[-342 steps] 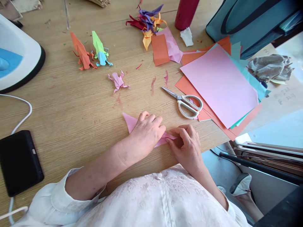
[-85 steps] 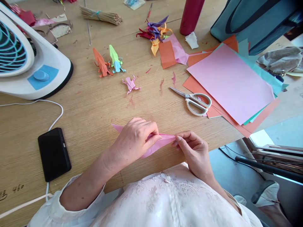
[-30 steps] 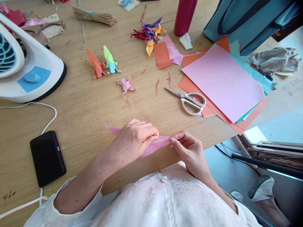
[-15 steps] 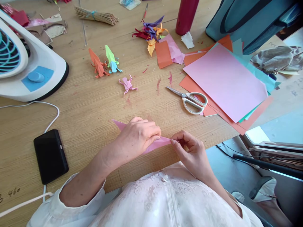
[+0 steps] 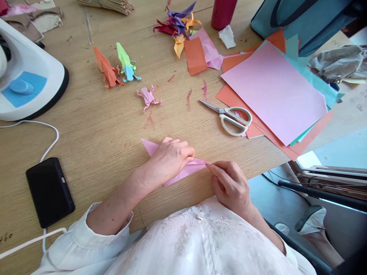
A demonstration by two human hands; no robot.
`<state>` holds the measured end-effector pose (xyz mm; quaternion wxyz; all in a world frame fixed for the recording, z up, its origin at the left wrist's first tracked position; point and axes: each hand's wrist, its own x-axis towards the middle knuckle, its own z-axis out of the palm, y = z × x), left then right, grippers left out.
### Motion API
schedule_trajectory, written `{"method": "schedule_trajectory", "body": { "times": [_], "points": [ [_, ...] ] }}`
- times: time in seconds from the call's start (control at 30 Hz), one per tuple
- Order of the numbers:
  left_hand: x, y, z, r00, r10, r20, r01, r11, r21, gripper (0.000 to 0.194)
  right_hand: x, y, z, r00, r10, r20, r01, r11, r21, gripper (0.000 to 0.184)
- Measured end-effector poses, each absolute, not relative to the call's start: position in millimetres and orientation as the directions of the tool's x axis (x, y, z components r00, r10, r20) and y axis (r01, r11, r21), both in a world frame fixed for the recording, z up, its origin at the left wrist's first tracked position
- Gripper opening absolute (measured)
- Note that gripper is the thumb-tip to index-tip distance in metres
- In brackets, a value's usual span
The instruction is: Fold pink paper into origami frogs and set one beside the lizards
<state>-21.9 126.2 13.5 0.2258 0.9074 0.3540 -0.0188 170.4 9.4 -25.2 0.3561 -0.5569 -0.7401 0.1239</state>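
Observation:
A folded piece of pink paper (image 5: 183,172) lies on the wooden table close to my body, its pointed ends showing on both sides of my left hand (image 5: 173,158). That hand is closed over the middle of the paper, its curled fingers pressing along the upper fold. My right hand (image 5: 231,183) pinches the narrow right tip between thumb and forefinger. Beyond them sits a small pink origami frog (image 5: 149,96). Scissors (image 5: 229,116) with white handles lie to the right of it, partly on paper.
Orange (image 5: 106,68) and green-blue (image 5: 126,63) origami figures stand farther back. Coloured paper sheets (image 5: 275,89) are stacked at right, near a teal bag (image 5: 298,23) and a red bottle (image 5: 223,13). A black power bank (image 5: 50,193) with white cable and a white fan base (image 5: 31,82) are left.
The view has shifted, so most table items appear farther left. My right fingers have closed more around the paper's tip, and more of the paper shows below my left hand.

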Motion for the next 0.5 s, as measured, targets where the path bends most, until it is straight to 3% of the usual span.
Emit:
{"method": "schedule_trajectory", "body": {
  "times": [0.2, 0.5],
  "points": [
    [-21, 127, 19, 0.763, 0.615, -0.197, 0.63, -0.64, 0.44, 0.02, 174, 10, -34, -0.314, 0.865, 0.391, 0.741, 0.481, -0.469, 0.05],
    [-28, 133, 13, 0.776, 0.611, -0.156, 0.598, -0.636, 0.487, 0.01, 178, 7, -38, -0.323, 0.883, 0.341, 0.75, 0.458, -0.476, 0.056]
  ]
}}
